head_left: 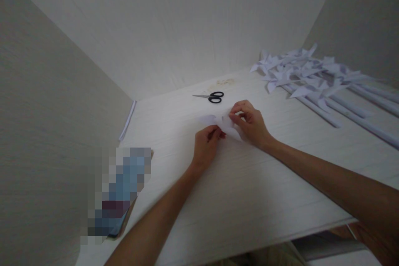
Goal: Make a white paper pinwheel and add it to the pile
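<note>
A white paper pinwheel (229,121), its curved blades partly hidden by my fingers, is held just over the table's middle. My left hand (205,143) is closed on its near left side. My right hand (251,122) pinches at its right side with thumb and forefinger; whether a small part is also between those fingertips I cannot tell. Scissors (215,97) with black handles lie just beyond my hands, blades pointing left.
Several white paper pinwheels (299,70) with rolled paper sticks (339,104) are heaped on the white table (174,141) at the right. A rolled white strip (127,120) lies along the left wall. A pixelated, phone-like object (124,191) lies at the left. Walls enclose the back and sides.
</note>
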Tool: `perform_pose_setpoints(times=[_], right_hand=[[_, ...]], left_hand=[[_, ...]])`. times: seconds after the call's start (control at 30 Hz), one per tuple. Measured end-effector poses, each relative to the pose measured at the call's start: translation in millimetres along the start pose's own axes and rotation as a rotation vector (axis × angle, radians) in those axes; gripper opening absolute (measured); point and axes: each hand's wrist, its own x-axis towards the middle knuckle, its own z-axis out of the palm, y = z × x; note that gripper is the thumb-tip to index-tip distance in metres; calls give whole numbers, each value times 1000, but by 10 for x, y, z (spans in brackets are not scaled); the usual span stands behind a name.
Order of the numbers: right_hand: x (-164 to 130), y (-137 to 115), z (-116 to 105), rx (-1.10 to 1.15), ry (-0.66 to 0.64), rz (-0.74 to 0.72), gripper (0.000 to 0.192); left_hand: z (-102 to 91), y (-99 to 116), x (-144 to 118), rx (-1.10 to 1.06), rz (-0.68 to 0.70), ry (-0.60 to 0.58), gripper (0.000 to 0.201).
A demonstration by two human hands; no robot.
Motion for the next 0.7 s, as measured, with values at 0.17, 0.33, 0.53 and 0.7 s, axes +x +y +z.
perform_pose_setpoints(times=[0.17,0.33,0.53,0.7], right_hand=[[31,109,-49,18,276,175,5],[48,201,-52,58,261,219,7],[49,221,-47,68,225,209,7],[48,215,-44,68,205,211,7]], left_hand=[[-22,-24,-1,-46,-25,129,18],[-47,-59,16,-51,-3,212,11],[-47,-73,41,-112,-21,285,5],[-59,-40,20,-106,-73,361,5]])
